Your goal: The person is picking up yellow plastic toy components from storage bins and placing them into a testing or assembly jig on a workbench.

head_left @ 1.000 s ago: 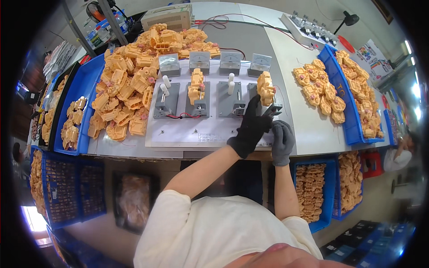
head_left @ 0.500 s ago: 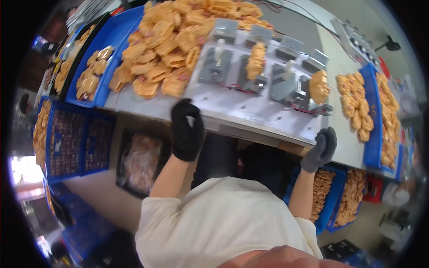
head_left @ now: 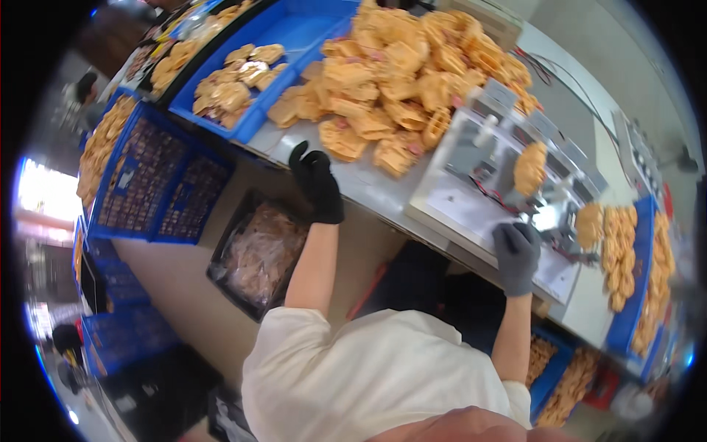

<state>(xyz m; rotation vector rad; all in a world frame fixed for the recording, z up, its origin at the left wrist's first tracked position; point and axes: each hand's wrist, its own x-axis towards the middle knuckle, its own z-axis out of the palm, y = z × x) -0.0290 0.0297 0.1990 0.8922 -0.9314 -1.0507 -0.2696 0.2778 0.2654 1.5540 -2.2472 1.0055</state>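
We see the left hand [head_left: 315, 179], in a black glove, at the near edge of the grey tabletop [head_left: 368, 188], fingers held loosely together and curled a little over the edge; we cannot tell whether they press down or pinch anything. Just beyond it lies the heap of orange plastic parts [head_left: 401, 81], flat lattice-like pieces with open grids, some with pinkish spots, piled loosely across the tabletop's left half and up toward its far edge. The nearest pieces sit just beside the glove's fingertips, apart from them as far as we can make out.

The right hand [head_left: 517, 254], in a grey glove, rests on the near edge of the white fixture plate [head_left: 460, 210], fingers bent and close together; what they grip, if anything, is hidden by the glove's back. One orange part [head_left: 530, 168] stands upright in a metal holder on that plate. Blue trays [head_left: 294, 29] at the tabletop's left end hold more orange pieces.
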